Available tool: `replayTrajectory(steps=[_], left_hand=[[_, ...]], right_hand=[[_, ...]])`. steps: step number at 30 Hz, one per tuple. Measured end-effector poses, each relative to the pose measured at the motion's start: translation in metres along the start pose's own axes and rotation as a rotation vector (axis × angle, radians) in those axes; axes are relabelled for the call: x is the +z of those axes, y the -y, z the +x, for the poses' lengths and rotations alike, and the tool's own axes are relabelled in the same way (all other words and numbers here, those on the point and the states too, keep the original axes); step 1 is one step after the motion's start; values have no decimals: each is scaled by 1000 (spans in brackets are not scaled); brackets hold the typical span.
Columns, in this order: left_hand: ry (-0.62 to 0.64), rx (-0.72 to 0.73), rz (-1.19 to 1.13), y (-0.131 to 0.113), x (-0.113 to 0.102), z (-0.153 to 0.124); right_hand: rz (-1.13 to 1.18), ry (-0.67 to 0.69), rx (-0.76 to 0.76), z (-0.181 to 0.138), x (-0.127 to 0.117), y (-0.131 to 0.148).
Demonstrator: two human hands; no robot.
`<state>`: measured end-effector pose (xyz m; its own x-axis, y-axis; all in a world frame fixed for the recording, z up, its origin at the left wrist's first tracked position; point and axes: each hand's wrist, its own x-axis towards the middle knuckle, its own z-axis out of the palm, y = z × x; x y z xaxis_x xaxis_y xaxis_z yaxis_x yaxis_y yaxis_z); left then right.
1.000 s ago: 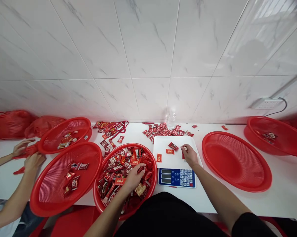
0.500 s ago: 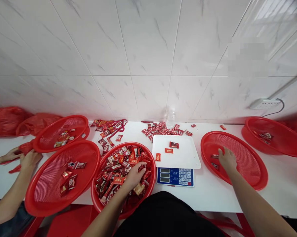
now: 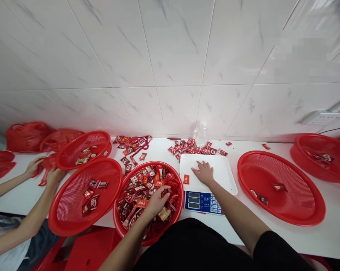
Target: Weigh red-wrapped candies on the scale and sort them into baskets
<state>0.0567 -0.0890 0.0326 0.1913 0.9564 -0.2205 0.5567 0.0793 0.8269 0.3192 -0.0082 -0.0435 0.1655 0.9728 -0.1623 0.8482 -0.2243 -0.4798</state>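
My left hand is inside a red basket heaped with wrapped candies. Its fingers are curled closed around a dark red wrapped candy. Over the white weighing tray of a blue digital scale, my right hand reaches with fingers spread and palm down. Under its fingertips an orange edge of a candy shows; the rest is hidden. Another orange candy lies at the tray's left side. To the right, a red basket holds a few candies.
Two red baskets with a few candies stand left. Candies lie along the wall beside a clear plastic bottle. A co-worker's hands handle a red bag. Another basket sits far right.
My right hand has moved left from the right basket to the scale tray. A dark red candy no longer shows on the tray, and one now lies mid-basket on the right. My left hand stays.
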Motion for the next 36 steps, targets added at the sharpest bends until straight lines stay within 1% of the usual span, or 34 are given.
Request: replayTrajectory(steps=[3, 5, 6, 9, 12, 15, 18, 23, 26, 28, 30, 31, 32, 34, 36], left_hand=[[-2, -16, -3, 3, -2, -4], [-1, -22, -4, 2, -1, -5], [0, -22, -5, 2, 0, -6], [6, -21, -11, -1, 3, -4], [8, -25, -20, -5, 6, -2], [13, -26, -21, -7, 7, -2], [23, -33, -22, -7, 7, -3], [25, -25, -26, -1, 8, -7], [27, -24, -14, 3, 7, -9], [20, -26, -18, 7, 7, -10], [-6, -29, -29, 10, 8, -11], [-22, -35, -36, 10, 8, -11], [-40, -45, -40, 11, 9, -10], [-82, -79, -33, 8, 10, -9], [-130, -110, -21, 3, 11, -7]], right_hand=[[-103, 88, -110, -10, 11, 19], [-179, 101, -207, -20, 17, 25], [-198, 85, -252, -24, 19, 25], [-199, 2, -364, -32, 19, 16], [-179, -50, -394, -31, 11, -2], [-161, -84, -336, -26, -1, -22], [-122, -111, -268, -24, -7, -38], [5, -156, -181, -27, -9, -53], [101, -227, -102, -33, -19, -64], [151, -286, -40, -38, -35, -78], [181, -366, 41, -44, -58, -98], [197, -473, 138, -48, -70, -111], [193, -540, 197, -51, -82, -126], [150, -588, 266, -60, -103, -157], [105, -567, 348, -70, -117, -189]])
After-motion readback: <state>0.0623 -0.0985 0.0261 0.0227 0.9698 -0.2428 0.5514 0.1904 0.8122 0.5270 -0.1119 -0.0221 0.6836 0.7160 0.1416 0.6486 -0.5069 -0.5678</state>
